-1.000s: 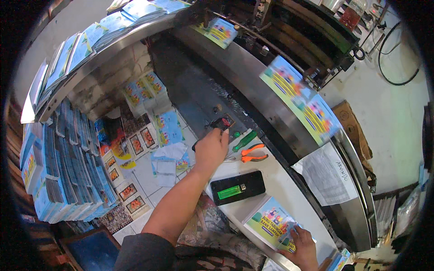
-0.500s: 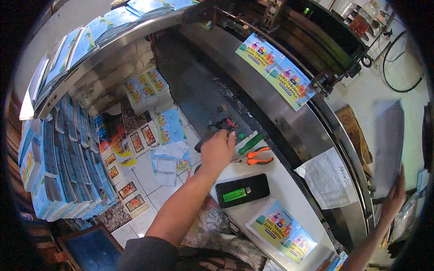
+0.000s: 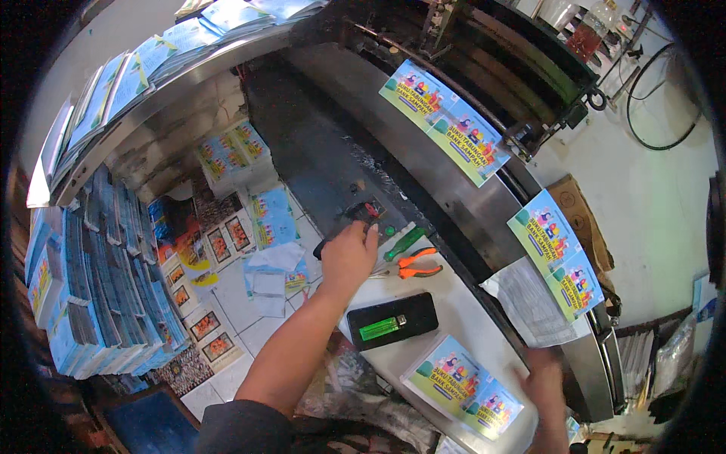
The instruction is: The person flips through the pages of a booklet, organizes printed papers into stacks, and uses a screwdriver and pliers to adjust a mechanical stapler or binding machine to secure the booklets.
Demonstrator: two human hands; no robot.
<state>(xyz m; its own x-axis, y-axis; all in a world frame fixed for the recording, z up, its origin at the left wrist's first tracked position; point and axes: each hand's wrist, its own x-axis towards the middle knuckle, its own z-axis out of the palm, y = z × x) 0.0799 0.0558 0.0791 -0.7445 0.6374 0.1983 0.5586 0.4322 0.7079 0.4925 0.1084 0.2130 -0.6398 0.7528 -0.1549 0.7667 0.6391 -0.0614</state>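
Observation:
My left hand (image 3: 350, 256) is closed over something dark beside a black fixture with a red part (image 3: 368, 212); its fingers hide what they hold. My right hand (image 3: 543, 372), smeared by motion, is right of a stack of printed cover sheets (image 3: 461, 382); I see nothing in it, and its finger shape is unclear. A colourful printed cover sheet (image 3: 553, 253) lies across the machine's curved metal edge, partly over a white paper (image 3: 525, 301). A similar sheet (image 3: 445, 117) rests farther along, by the rollers.
On the white ledge are orange-handled pliers (image 3: 420, 263), a green-handled tool (image 3: 404, 244) and a black phone (image 3: 393, 320) with a green lighter (image 3: 380, 328) on it. Tall piles of blue printed sheets (image 3: 113, 287) stand at left. A metal shelf edge (image 3: 162, 87) bears more sheets.
The sheet my right hand held at the far right now lies on the machine's edge. That hand has moved left and nearer, away from it. My left hand stays by the black fixture.

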